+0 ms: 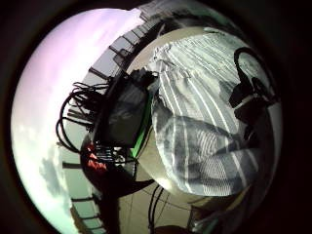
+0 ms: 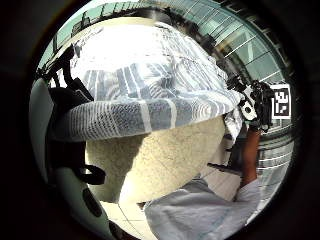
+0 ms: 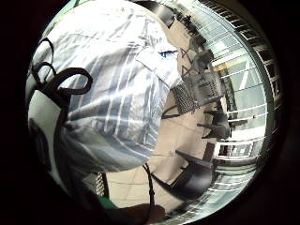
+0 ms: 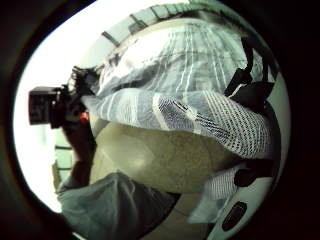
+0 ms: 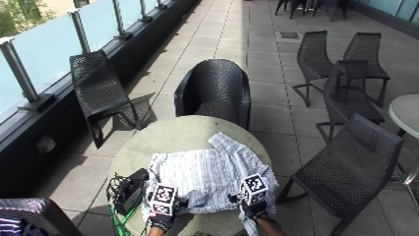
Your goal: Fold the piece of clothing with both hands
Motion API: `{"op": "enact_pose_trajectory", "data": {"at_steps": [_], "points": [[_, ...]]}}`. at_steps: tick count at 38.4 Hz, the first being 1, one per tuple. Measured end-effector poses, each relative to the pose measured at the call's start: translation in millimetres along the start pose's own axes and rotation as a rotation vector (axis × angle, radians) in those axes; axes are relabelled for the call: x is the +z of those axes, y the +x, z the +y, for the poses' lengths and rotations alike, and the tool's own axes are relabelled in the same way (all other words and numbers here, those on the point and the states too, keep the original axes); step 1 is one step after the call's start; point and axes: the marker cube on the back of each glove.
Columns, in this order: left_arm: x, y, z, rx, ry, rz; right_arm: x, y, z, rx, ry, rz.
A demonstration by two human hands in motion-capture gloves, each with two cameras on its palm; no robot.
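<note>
At the table's (image 5: 164, 130) near edge, both hands' fingers pinch the shirt's (image 5: 203, 174) hem.

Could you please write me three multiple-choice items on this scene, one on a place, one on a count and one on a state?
1. Where does the black device with cables lie?
A. on the round table, at the person's left of the striped shirt
B. on a chair
C. on the floor

2. How many hands hold the shirt's near edge?
A. none
B. one
C. two

3. How does the shirt lie?
A. rolled into a ball
B. spread on the table, near edge lifted
C. hanging on a chair

Answers: 1 A, it sits on the tabletop beside the cloth. 2 C, the left hand and right hand each grip it. 3 B, both thumb side views show the edge raised.
</note>
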Motion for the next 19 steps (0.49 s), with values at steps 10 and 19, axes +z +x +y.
{"op": "enact_pose_trajectory", "data": {"at_steps": [10, 19], "points": [[-78.4, -7.5, -5.1, 0.143, -0.265, 0.046, -77.6, 15.2, -27.9, -0.096, -0.306, -0.187], [-104.1, -44.2, -140.5, -0.231, -0.051, -0.084, -129.1, 25.9, -155.7, 0.167, -0.008, -0.079]]}}
